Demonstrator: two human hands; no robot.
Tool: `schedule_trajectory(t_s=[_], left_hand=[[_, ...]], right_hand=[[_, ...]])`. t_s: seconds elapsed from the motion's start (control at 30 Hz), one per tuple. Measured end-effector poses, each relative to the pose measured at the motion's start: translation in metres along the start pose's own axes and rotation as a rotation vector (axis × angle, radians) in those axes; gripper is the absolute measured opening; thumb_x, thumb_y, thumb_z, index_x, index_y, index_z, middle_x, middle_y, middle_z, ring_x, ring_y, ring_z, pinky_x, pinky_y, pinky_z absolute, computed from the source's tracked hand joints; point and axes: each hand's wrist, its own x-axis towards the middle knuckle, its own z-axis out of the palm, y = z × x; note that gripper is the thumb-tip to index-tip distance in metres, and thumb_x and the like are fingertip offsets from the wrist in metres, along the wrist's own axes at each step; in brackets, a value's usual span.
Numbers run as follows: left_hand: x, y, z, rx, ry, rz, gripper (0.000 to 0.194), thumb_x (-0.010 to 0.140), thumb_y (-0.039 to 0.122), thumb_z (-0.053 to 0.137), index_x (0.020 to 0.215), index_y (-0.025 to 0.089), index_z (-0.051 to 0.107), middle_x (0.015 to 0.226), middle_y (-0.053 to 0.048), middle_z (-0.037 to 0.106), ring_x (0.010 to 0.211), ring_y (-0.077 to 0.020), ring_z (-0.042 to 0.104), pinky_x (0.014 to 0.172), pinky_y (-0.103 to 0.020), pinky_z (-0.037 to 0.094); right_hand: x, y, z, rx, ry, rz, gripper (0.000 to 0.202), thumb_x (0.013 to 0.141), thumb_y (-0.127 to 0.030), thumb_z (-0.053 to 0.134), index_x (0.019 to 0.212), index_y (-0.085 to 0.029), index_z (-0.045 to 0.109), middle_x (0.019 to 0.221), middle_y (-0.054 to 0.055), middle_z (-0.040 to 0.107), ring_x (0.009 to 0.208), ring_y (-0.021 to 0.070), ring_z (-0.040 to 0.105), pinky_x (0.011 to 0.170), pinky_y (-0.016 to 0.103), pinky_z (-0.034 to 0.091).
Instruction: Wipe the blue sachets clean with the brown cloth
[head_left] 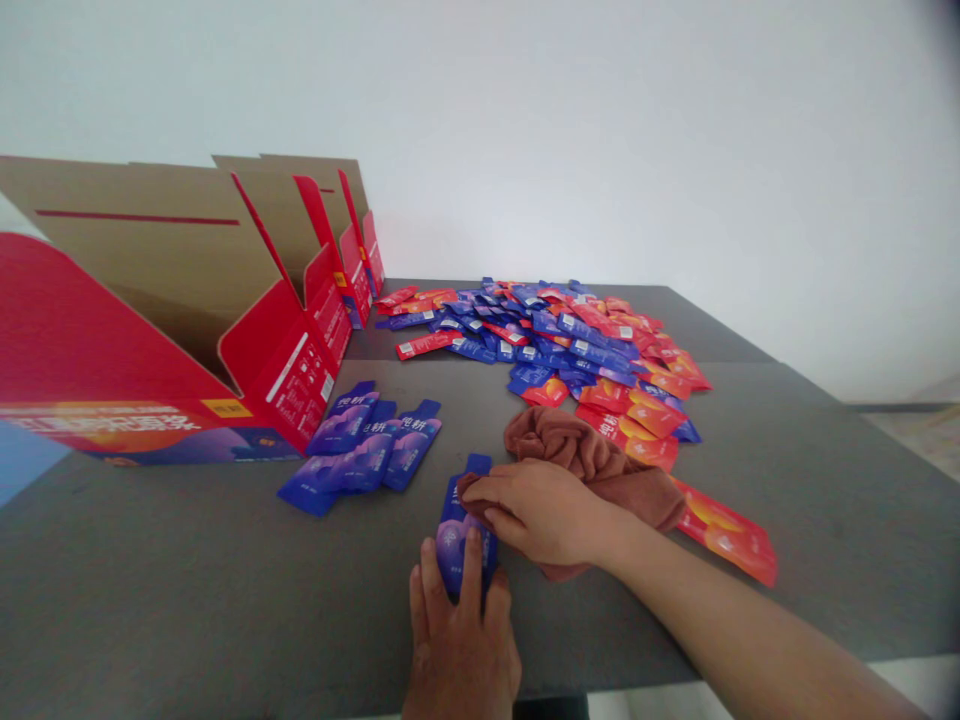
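Observation:
A blue pouch [452,540] with purple fruit printed on it lies flat near the front of the table. Across its lower end rest the spread fingers of my left hand [461,635], pressing it to the surface. My right hand [551,510] grips a brown cloth [577,445] and presses a fold of it onto the pouch's upper part. The rest of the cloth lies bunched beyond and beside the hand. A red pouch [727,535] sits partly under the cloth at the right. Left of my hands, several blue pouches [360,465] overlap in a small group.
Red open-topped cartons [285,380] stand in a row along the left, flaps raised. A large heap of blue and red pouches [555,335] spreads over the back of the grey table [187,580]. A white wall [525,130] rises behind it.

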Motion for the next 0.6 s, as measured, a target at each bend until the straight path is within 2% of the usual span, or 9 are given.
schedule_trajectory(t_s=[0.27, 0.6], left_hand=[[-0.0005, -0.0007, 0.0000, 0.007, -0.005, 0.006, 0.030, 0.066, 0.027, 0.067, 0.096, 0.026, 0.066, 0.129, -0.004, 0.053, 0.124, -0.0422, 0.035, 0.097, -0.058, 0.038], [-0.0005, -0.0003, 0.0007, -0.007, -0.010, -0.003, 0.032, 0.066, 0.030, 0.068, 0.097, 0.025, 0.066, 0.129, -0.004, 0.053, 0.124, -0.0426, 0.034, 0.098, -0.058, 0.038]], right_hand=[[0.0013, -0.0015, -0.0004, 0.010, -0.003, 0.038, 0.030, 0.090, -0.026, 0.040, 0.112, -0.024, 0.059, 0.100, 0.005, 0.064, 0.091, 0.0186, 0.057, 0.075, 0.029, 0.037], [0.0005, 0.0000, -0.0006, -0.004, -0.014, -0.011, 0.029, 0.089, -0.026, 0.041, 0.112, -0.023, 0.059, 0.098, 0.005, 0.063, 0.086, 0.0177, 0.057, 0.071, 0.028, 0.037]])
